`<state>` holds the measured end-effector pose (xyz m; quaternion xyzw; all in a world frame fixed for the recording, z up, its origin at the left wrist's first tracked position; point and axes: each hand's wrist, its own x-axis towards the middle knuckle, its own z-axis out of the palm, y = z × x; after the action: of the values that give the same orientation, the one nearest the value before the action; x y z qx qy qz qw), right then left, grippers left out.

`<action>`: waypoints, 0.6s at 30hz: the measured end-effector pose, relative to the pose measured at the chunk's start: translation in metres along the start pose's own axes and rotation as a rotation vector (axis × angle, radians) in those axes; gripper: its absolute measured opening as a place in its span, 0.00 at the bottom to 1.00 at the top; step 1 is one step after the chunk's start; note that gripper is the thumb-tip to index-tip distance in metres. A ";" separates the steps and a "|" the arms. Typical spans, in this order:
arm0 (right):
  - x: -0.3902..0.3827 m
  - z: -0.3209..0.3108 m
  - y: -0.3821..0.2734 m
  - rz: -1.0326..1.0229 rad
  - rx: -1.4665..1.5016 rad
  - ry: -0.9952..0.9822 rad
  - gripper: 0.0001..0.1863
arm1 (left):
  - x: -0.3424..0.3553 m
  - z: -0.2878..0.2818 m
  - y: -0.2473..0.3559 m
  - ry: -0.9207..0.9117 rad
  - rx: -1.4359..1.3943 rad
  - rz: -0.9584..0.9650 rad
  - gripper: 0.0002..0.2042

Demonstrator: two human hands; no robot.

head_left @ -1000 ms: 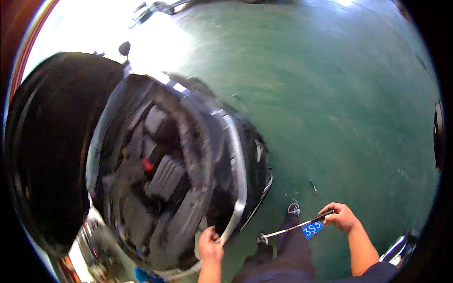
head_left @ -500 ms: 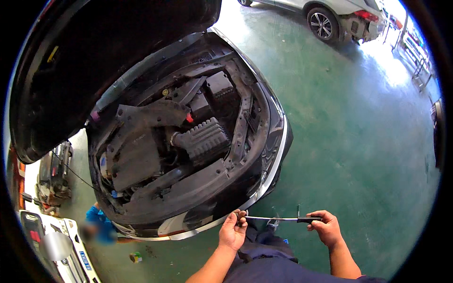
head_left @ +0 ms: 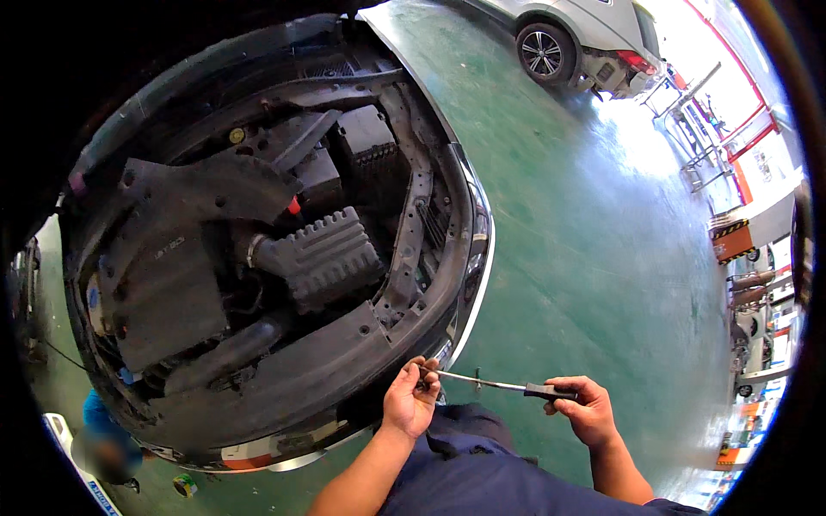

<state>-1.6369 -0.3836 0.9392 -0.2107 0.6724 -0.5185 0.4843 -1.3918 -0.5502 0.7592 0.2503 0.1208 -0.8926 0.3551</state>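
A long screwdriver (head_left: 544,391) with a black handle and a thin metal shaft lies across in front of my body. My right hand (head_left: 587,413) is closed round the end of its handle. At the other end, the fingers of my left hand (head_left: 409,402) pinch the tip. Whether a small part also sits between those fingertips cannot be made out. Just beyond my left hand is the front edge of a dark car (head_left: 284,387) with its engine bay uncovered. In the bay are a ribbed black air filter box (head_left: 331,258) and a flat engine cover (head_left: 168,292).
A person in a blue sleeve (head_left: 105,417) is low by the car's front left, near a small yellow-green container (head_left: 184,486) on the green floor (head_left: 585,224). A light-coloured car (head_left: 585,34) stands at the back. Metal stands (head_left: 688,129) are at the far right.
The view has shifted, so the engine bay sits further left and looks larger. Both hands still hold the screwdriver, which now slants down slightly toward my right hand.
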 end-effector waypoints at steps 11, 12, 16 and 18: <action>0.051 0.089 -0.062 -0.399 -0.834 -0.134 0.19 | 0.094 0.022 0.017 0.212 -0.049 -0.062 0.11; 0.058 0.094 -0.064 -0.450 -0.896 -0.167 0.19 | 0.105 0.023 0.017 0.232 -0.054 -0.048 0.10; 0.090 0.114 -0.071 -0.604 -1.003 -0.326 0.20 | 0.123 0.037 0.022 0.413 0.276 0.017 0.09; 0.104 0.121 -0.074 -0.642 -1.019 -0.392 0.21 | 0.131 0.033 0.025 0.482 0.443 0.006 0.08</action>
<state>-1.5936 -0.5528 0.9621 -0.6970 0.6372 -0.2043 0.2577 -1.4685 -0.6561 0.7164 0.5259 0.0035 -0.8112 0.2558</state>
